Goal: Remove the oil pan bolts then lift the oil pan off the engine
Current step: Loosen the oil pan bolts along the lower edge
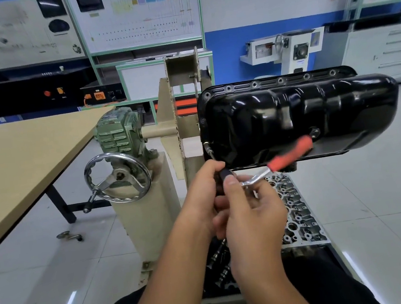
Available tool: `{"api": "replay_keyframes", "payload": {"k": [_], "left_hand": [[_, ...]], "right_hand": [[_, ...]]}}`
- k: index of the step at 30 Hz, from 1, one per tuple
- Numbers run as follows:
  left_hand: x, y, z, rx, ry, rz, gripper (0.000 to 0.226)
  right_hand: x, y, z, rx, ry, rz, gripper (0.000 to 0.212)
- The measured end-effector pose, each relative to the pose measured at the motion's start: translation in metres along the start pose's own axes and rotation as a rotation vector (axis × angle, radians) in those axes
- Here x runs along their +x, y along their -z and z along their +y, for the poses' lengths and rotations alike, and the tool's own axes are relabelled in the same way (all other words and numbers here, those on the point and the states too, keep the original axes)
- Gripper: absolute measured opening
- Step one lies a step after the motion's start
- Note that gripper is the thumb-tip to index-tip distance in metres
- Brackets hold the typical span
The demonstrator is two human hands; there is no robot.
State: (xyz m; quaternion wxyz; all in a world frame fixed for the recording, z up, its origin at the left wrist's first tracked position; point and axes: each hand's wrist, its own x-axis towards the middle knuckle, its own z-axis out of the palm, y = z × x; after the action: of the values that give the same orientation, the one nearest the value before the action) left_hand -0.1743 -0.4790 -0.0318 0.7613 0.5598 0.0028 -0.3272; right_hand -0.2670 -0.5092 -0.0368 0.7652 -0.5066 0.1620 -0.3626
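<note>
The black oil pan (298, 117) sits uppermost on the inverted engine, carried by the stand (177, 119) so its flange faces the person; the far flange holes look empty, though whether bolts remain along the near edge cannot be told; below it, both hands work a ratchet (288, 153) with a red grip; the left hand (207, 196) curls round its dark socket end, probably steadying it, while the right hand (249, 211) pinches the metal shank; the handle is blurred; the desk (19, 169) stands well apart, left.
</note>
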Motion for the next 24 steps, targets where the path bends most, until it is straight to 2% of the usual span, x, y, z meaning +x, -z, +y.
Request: {"api": "replay_keyframes", "payload": {"k": [3, 4, 5, 7, 9, 11, 12, 13, 14, 15, 17, 18, 19, 22, 24], "left_hand": [[-0.005, 0.004, 0.004, -0.081, -0.067, -0.106, 0.042], [-0.008, 0.006, 0.005, -0.077, -0.088, -0.146, 0.049], [-0.011, 0.008, 0.007, -0.082, -0.086, -0.163, 0.052], [-0.015, 0.008, 0.009, -0.112, -0.038, -0.128, 0.052], [-0.014, 0.005, 0.010, -0.100, 0.009, -0.064, 0.053], [-0.011, 0.001, 0.009, -0.012, 0.016, -0.017, 0.052], [-0.011, -0.001, 0.009, 0.028, 0.009, 0.003, 0.051], [-0.011, -0.002, 0.007, 0.060, -0.001, 0.012, 0.049], [-0.013, -0.003, 0.007, 0.052, 0.005, 0.015, 0.047], [-0.014, -0.003, 0.006, 0.017, 0.004, 0.007, 0.046], [-0.011, 0.000, 0.003, -0.016, -0.085, -0.026, 0.047], [-0.012, 0.002, 0.004, -0.015, -0.126, -0.032, 0.048], [-0.014, 0.004, 0.007, -0.015, -0.140, -0.043, 0.047], [-0.013, 0.007, 0.012, 0.014, -0.163, 0.025, 0.032], [-0.012, 0.005, 0.011, 0.044, -0.154, 0.078, 0.030]], "right_hand": [[0.014, 0.014, -0.003, -0.638, 0.452, -0.261, 0.031], [0.017, 0.016, -0.004, -0.794, 0.554, -0.315, 0.037], [0.018, 0.016, -0.005, -0.850, 0.576, -0.332, 0.039], [0.011, 0.014, 0.000, -0.788, 0.513, -0.276, 0.037], [-0.002, 0.005, 0.006, -0.576, 0.363, -0.161, 0.028], [-0.010, -0.006, 0.010, -0.175, 0.056, -0.028, 0.016], [-0.010, -0.010, 0.010, 0.003, -0.103, 0.022, 0.019], [-0.010, -0.010, 0.010, 0.092, -0.175, 0.039, 0.019], [-0.009, -0.008, 0.010, 0.068, -0.153, 0.039, 0.015], [-0.007, -0.005, 0.007, -0.087, -0.045, -0.009, 0.021], [0.002, 0.007, 0.005, -0.594, 0.287, -0.204, 0.052], [0.008, 0.011, 0.003, -0.805, 0.403, -0.274, 0.063], [0.011, 0.013, 0.000, -0.889, 0.442, -0.305, 0.069], [0.008, 0.014, 0.001, -0.797, 0.424, -0.216, 0.060], [0.001, 0.007, 0.003, -0.484, 0.229, -0.110, 0.045]]}}
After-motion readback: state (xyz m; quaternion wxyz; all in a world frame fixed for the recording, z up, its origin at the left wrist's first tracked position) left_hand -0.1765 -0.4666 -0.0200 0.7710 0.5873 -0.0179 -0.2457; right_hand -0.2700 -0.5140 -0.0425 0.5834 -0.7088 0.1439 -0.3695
